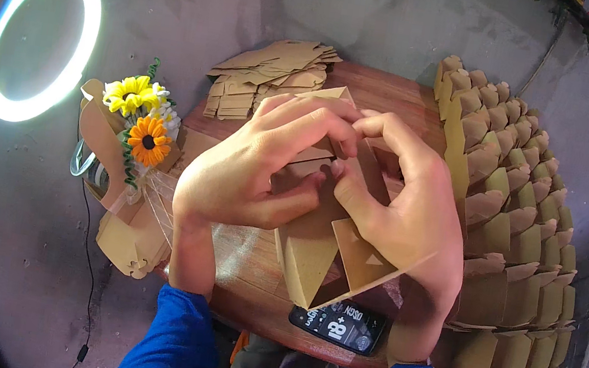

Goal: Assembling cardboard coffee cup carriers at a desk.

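Both hands on a part-folded cardboard box (303,260), held tilted over the middle of the wooden table (246,293): left hand (241,162) fingers curl over its far part, right hand (421,208) thumb and fingers grip its right side. Black phone (337,326) lies near the table's front edge; flat cardboard stack (271,80) behind, rows of folded cardboard pieces (517,213) right.

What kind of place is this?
Maybe a small cardboard-box workshop: flat brown cardboard pieces are piled up, a wooden table is there to work on, and folded cardboard is stacked high.
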